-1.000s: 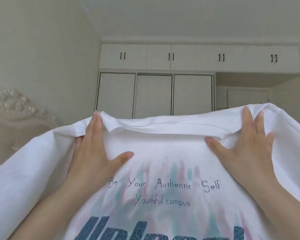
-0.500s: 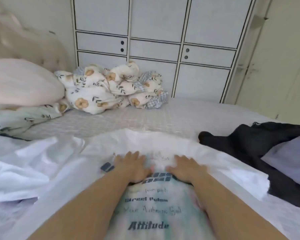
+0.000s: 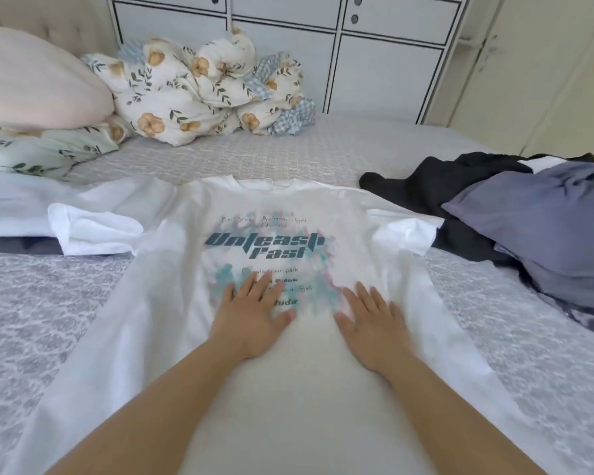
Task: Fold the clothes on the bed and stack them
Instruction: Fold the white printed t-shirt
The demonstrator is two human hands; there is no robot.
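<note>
Left hand (image 3: 252, 315) & right hand (image 3: 374, 318) spread flat on white tee (image 3: 172, 303), grey bed (image 3: 31, 303), wardrobe (image 3: 374, 63) behind.

White panelled wardrobe (image 3: 384, 63) behind bed (image 3: 254, 156), beige tufted headboard (image 3: 59, 25), cream door (image 3: 546, 80) right

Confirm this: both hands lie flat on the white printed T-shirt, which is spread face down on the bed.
Not face down. The head view shows the white T-shirt spread print side up on the bed, left hand and right hand flat on it.

Two bare forearms, left hand (image 3: 252, 315), right hand (image 3: 371, 320) (no sleeves, rings or watch visible)
</note>
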